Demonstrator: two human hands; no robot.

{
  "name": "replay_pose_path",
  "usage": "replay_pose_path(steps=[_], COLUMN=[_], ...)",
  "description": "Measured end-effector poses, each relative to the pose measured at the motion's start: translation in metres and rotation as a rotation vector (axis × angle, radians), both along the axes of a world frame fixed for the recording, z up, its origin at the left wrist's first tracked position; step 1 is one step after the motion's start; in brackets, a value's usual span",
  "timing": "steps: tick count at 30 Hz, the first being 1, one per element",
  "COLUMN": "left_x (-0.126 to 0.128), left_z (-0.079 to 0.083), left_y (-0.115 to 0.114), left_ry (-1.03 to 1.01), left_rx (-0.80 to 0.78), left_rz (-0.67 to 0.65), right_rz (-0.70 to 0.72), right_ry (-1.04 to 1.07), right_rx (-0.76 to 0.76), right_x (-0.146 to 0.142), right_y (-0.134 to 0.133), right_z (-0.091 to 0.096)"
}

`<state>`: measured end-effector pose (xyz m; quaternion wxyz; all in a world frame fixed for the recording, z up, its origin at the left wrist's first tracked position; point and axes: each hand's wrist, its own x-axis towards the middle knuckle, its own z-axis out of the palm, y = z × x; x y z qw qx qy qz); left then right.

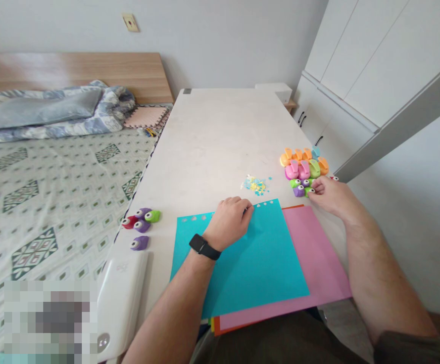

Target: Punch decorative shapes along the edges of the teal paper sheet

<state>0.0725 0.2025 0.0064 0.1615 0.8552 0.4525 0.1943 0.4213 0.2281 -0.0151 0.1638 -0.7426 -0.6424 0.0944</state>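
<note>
Hands well apart, neither one plainly clamped on anything. Left hand [233, 221], with a black strap wristband [203, 246] at the wrist, curled on the upper edge of a teal paper sheet [257, 263], close to a row of tiny punched shapes along that edge; whether pinching or only resting, impossible to tell. Right hand [328, 196] near the far right of the table, fingers [317, 187] against a small lime-green plastic craft punch [309, 191], just beside a purple one [299, 190].

Teal sheet lying on a larger pink paper sheet [318, 258], an orange sheet edge [293, 206] showing beneath. Above the paper, a little scatter of blue and yellow paper cut-outs [255, 185]. Beyond the right hand, rows of orange, pink and green craft punches [301, 163] — no readable lettering on them. Left of the paper, a cluster of red, purple and green punches [140, 225], plus a lone purple one [140, 243], all on a white tabletop [212, 136]. Nearer the edge, a white rounded plastic machine [121, 303], its small top marking too faint to read — and beyond the table, a patterned bed [53, 202].
</note>
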Motion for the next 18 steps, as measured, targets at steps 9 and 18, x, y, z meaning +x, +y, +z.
replay_pose_path(steps=[9,18], left_x=[0.000,0.000], left_z=[-0.001,-0.004], left_y=[0.000,-0.002], left_ry=[0.008,0.017], left_rx=[-0.010,0.013], left_rz=[-0.002,0.009], right_rz=[-0.106,0.089], right_ry=[0.092,0.317], right_rx=[0.147,0.415], right_x=[-0.011,-0.086], right_y=[-0.005,-0.013], right_z=[0.014,0.039])
